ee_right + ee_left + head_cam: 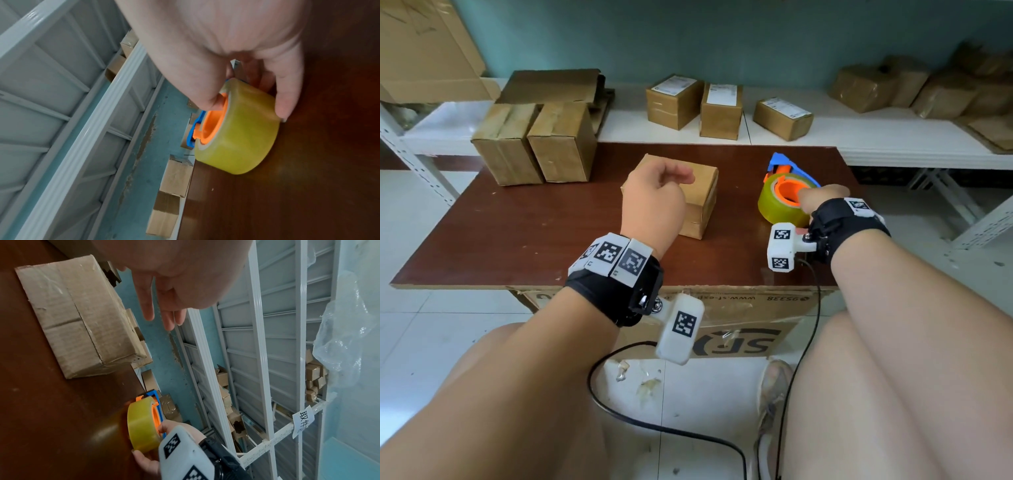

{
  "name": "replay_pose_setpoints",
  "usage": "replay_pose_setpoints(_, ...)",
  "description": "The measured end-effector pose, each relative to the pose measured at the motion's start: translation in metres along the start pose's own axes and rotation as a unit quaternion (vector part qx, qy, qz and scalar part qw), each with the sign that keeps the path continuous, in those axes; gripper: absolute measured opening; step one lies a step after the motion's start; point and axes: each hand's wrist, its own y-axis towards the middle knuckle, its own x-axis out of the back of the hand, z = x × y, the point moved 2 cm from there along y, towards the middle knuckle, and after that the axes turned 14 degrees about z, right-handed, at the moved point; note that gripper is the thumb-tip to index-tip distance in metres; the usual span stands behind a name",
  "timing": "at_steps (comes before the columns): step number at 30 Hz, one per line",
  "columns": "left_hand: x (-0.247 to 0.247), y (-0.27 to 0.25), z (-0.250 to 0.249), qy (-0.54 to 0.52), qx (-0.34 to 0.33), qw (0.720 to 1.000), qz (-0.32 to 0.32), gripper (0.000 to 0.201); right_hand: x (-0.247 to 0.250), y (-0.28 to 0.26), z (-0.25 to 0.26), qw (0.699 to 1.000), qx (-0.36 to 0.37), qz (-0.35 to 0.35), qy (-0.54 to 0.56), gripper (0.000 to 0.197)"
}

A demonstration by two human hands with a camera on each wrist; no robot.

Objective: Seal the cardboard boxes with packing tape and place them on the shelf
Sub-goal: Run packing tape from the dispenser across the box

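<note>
Both forearms are bare. Behind the fingers of the left hand (654, 202) sits a black wrist strap (616, 291) with white blocks showing black square codes. The right hand (822, 198) has the same black strap (846, 226). A black cable (619, 411) leaves each white camera housing.

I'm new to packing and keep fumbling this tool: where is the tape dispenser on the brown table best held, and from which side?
Take the tape dispenser across its roll, from the near side. It lies with the orange hub facing up and the blue cutter pointing away. The right hand shows a workable grip: thumb in the hub, fingers round the roll's outer face.
</note>
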Motion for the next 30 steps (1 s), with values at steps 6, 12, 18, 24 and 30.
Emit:
replay_pose_setpoints(6, 0.010, -0.016, -0.002, 0.020, -0.008, 1.000, 0.001, 0.031, 0.019, 0.008, -0.017, 0.977, 0.048, 0.177, 0.107, 0.053)
replay_pose_setpoints(12, 0.016, -0.033, -0.007, 0.017, -0.014, 1.000, 0.018, 0.017, 0.022, -0.093, 0.018, 0.916, 0.077, 0.175, 0.352, 0.021)
replay_pose_setpoints(18, 0.005, -0.051, -0.025, -0.151, -0.013, 0.982, 0.116, 0.049, -0.043, -0.195, 0.040, 0.891, 0.145, 0.276, 0.330, 0.043)
replay_pose_setpoints(24, 0.030, -0.050, -0.023, -0.238, 0.087, 0.966, 0.041, 0.017, -0.080, -0.233, 0.039, 0.898, 0.197, 0.332, 0.213, 0.066)
replay_pose_setpoints(30, 0.046, -0.042, -0.016, -0.318, 0.161, 0.930, 0.090, 0.035, -0.069, -0.241, 0.043, 0.839, 0.212, 0.421, 0.272, 0.066)
